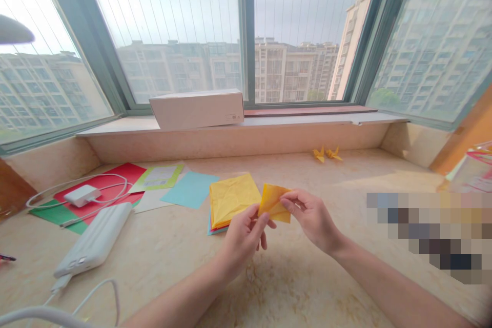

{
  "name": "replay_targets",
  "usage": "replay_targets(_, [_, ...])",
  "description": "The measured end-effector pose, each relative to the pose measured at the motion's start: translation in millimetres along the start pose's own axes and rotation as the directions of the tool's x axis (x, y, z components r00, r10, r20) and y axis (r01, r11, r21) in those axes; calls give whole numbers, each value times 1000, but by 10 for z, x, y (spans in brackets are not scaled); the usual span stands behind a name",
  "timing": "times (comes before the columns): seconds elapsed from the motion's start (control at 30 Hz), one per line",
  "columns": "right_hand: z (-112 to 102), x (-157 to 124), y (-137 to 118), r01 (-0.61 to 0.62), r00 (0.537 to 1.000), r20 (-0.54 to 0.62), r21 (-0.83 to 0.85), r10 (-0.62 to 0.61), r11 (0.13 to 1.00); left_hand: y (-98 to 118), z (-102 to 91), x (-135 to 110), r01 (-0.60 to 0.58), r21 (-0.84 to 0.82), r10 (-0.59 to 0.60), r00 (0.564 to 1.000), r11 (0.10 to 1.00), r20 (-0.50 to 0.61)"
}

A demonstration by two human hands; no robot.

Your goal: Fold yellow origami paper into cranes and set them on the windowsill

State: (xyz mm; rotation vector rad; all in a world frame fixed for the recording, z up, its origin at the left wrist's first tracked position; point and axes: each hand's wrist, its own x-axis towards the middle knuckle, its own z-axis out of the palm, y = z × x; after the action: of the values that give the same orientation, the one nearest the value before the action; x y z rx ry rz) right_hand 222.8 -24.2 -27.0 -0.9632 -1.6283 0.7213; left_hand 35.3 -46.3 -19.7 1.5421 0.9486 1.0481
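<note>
Between my two hands, above the stone sill, is a small folded piece of yellow paper (273, 196). My left hand (248, 228) pinches its lower left corner between thumb and fingers. On the other side my right hand (309, 215) grips the right edge with thumb and forefinger. Just behind my left hand lies a stack of yellow paper sheets (234, 199), creased on top, with red and blue sheets showing beneath. Two folded yellow paper cranes (319, 154) stand farther back on the right, near the low wall.
Left of the stack lie a light blue sheet (191, 189), a red sheet (126, 177) and a green sheet (57, 215). A white charger (82, 196) with its cable rests on them. Nearer is a white power bank (96, 238). A white box (198, 110) sits on the window ledge.
</note>
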Motion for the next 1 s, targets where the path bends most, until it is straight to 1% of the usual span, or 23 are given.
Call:
replay_targets(0.07, [13,-4,12,2,1000,-28,42,-1,999,-18,2,5,1,7,-1,1000,1000,2])
replay_targets(0.17, [36,-11,29,-33,997,-66,140,43,990,-28,8,7,11,17,-11,1000,1000,16])
replay_targets(0.23, [47,-13,33,-56,995,-73,196,72,979,-24,12,5,15,16,-16,1000,1000,23])
replay_targets(0.33, [58,-15,32,-79,992,-76,226,98,971,-15,16,2,19,-2,-19,999,1000,26])
replay_targets(0.43, [80,-26,28,-91,992,-66,228,108,969,-9,17,0,26,-27,-25,999,999,24])
replay_targets(0.53, [117,-46,16,-86,995,-31,214,95,973,-7,16,3,39,-40,-39,999,998,15])
replay_targets(0.63, [146,-65,-14,-86,996,-4,198,89,976,-6,11,16,46,-45,-47,998,998,-28])
replay_targets(0.73, [136,-74,-59,-86,996,-3,155,88,984,-10,-5,34,49,-10,-49,997,999,-51])
replay_targets(0.8, [108,-76,-90,-71,997,15,100,69,993,-15,-18,40,56,36,-55,998,998,-30])
replay_targets(0.9, [62,-77,-118,-55,994,99,41,50,998,-22,-22,33,67,81,-71,996,994,50])
replay_targets(1.0, [46,-75,-106,-102,981,169,64,90,993,-31,-7,19,75,49,-80,991,996,111])
